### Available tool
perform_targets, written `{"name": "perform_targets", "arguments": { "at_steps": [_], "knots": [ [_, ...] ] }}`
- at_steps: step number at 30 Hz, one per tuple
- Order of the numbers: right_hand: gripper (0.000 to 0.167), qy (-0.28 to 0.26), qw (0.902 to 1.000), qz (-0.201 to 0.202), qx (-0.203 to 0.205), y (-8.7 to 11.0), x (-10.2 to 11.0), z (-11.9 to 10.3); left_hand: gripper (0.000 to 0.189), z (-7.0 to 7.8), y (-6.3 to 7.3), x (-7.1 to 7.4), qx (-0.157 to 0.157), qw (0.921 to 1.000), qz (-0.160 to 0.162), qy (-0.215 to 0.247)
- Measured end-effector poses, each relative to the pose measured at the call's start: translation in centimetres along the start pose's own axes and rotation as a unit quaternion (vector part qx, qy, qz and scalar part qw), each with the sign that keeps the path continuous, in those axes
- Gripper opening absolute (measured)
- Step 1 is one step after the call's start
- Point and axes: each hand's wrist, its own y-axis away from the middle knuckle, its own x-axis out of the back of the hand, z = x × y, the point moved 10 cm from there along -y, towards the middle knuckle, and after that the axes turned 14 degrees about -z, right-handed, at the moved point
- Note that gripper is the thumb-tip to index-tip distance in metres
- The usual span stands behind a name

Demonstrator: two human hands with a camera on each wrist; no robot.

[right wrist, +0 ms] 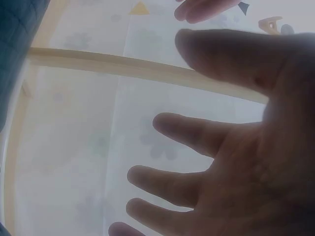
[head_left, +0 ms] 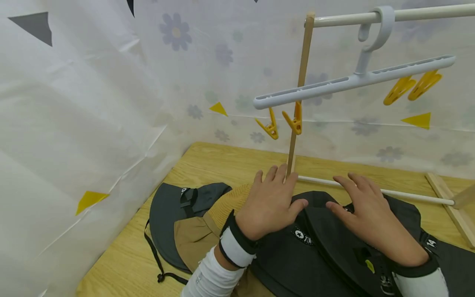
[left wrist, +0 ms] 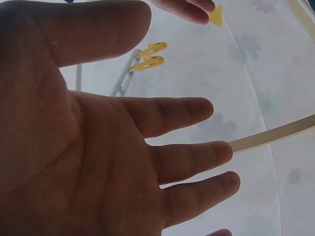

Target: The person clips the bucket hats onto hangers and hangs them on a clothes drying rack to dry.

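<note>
My left hand [head_left: 269,204] is held with fingers straight and slightly spread, and nothing lies in its bare palm in the left wrist view. Likewise my right hand [head_left: 375,218] has its fingers extended and its thumb apart, holding nothing. Both hands overlap a pile of fabric items in the head view. Beneath them is a black fabric item [head_left: 285,255] with a round star logo patch. A hat with a dark grey brim [head_left: 167,222], brown cloth and a yellow woven part [head_left: 226,206] lies at the left, partly hidden by my left hand.
A white hanger [head_left: 334,84] with several yellow clips [head_left: 398,90] hangs on a white rail [head_left: 341,20] of a wooden stand [head_left: 305,53]. The stand's lower bar [head_left: 408,196] runs behind the pile. Patterned white sheeting [head_left: 237,53] encloses the wooden tabletop [head_left: 115,264].
</note>
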Motion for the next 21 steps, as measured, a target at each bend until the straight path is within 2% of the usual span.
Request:
{"name": "perform_targets", "arguments": {
  "at_steps": [10, 21],
  "knots": [
    [0.073, 0.008, 0.9999, -0.002, -0.005, -0.07, -0.18, 0.09, 0.062, 0.07, 0.06, -0.19, -0.005, 1.0000, 0.000, -0.005],
    [0.071, 0.011, 0.9999, 0.000, -0.004, -0.03, -0.14, -0.02, 0.062, -0.10, -0.02, -0.06, 0.006, 1.0000, -0.002, 0.000]
  ]
}}
